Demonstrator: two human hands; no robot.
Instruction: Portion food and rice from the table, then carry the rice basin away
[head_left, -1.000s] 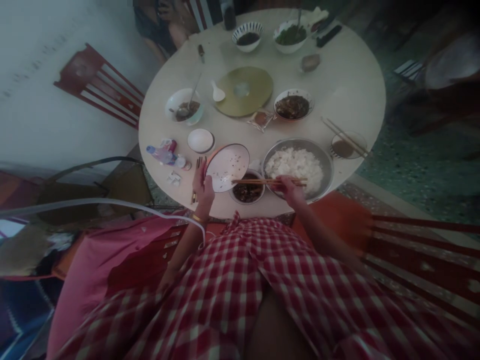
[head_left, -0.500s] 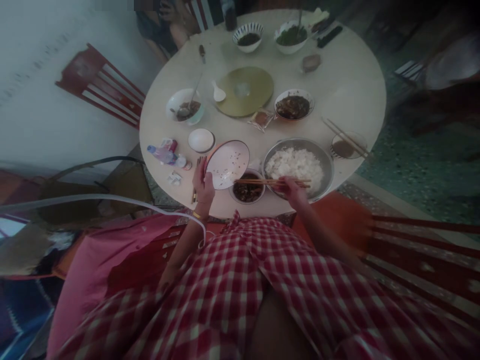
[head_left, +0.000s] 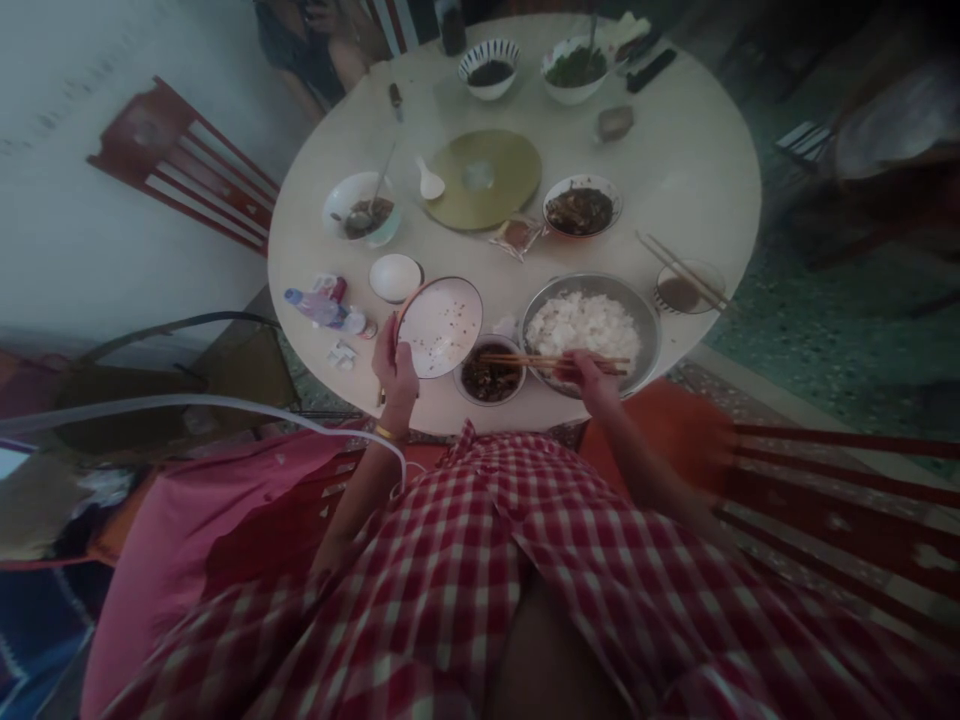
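Note:
My left hand grips the rim of a white plate, which is tilted and has brown food bits scattered on it. In my right hand is a pair of chopsticks, pointing left. Their tips are over a bowl of dark food near the table's front edge. Right of that bowl stands a large metal basin of white rice, and my right hand is above its near side. A small white dish lies behind the plate.
The round table bears a yellow-green disc, a bowl with a spoon, a brown dish, and chopsticks across a glass bowl. A white cable passes by my left arm. A person sits at the far left.
The plate has shifted left, away from the dark food bowl, with my left hand. The chopstick tips have moved right, from the plate's edge to over the bowl. The view has shifted slightly.

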